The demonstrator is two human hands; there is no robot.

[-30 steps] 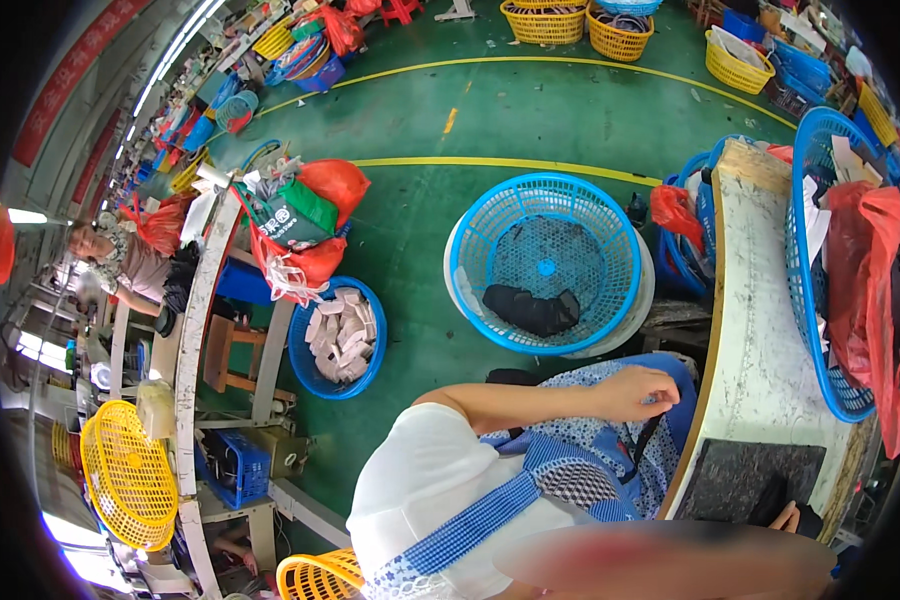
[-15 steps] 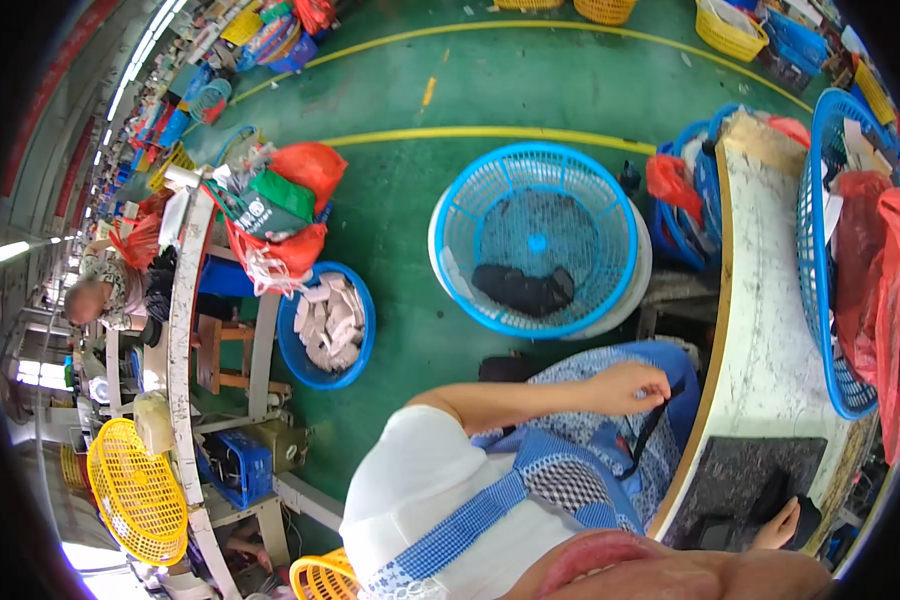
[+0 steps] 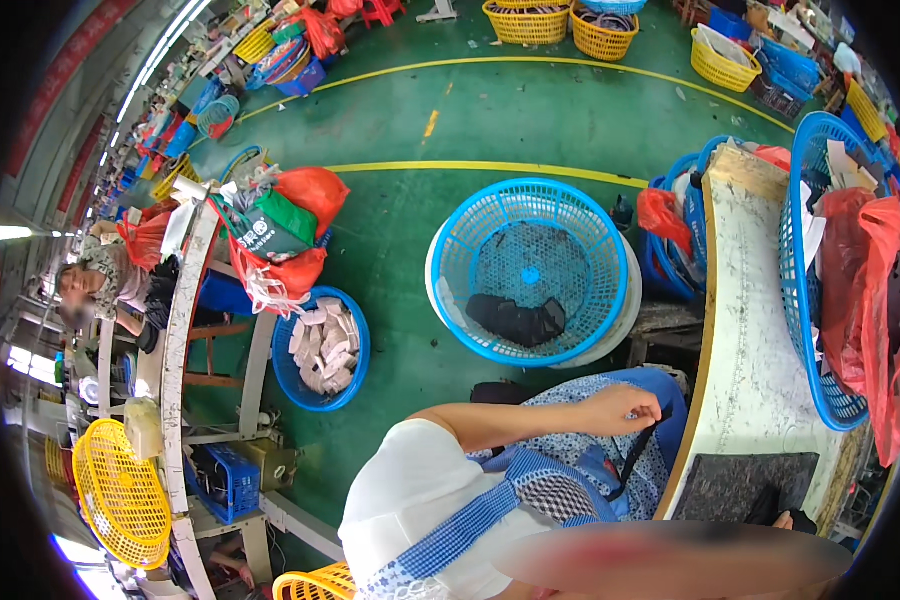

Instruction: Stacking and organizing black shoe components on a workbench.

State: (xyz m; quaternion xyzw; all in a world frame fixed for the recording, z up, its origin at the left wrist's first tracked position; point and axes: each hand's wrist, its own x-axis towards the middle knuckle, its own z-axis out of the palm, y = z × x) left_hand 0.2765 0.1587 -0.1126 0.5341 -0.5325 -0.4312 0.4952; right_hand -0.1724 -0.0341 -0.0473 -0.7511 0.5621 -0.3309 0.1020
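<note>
My left hand (image 3: 625,409) is closed in a pinch on a thin black strap (image 3: 634,455), which hangs down over my blue patterned apron (image 3: 582,463). Of my right hand (image 3: 785,521) only some fingertips show, low on the worktable. They lie against a piece of black cloth (image 3: 765,505) at the edge of a dark speckled mat (image 3: 735,480). The rest of that hand is covered by a blurred patch, so its grip is hidden.
The white worktable (image 3: 750,330) carries a blue basket (image 3: 792,270) with red plastic bags (image 3: 885,300). On the green floor stand a blue mesh basket (image 3: 618,300) holding black cloth and a blue tub (image 3: 282,385) of pale pieces. A seated person (image 3: 110,275) is at far left.
The view has tipped, so the surroundings sit lower in the picture. My left hand still pinches the strap. Less of my right hand shows now.
</note>
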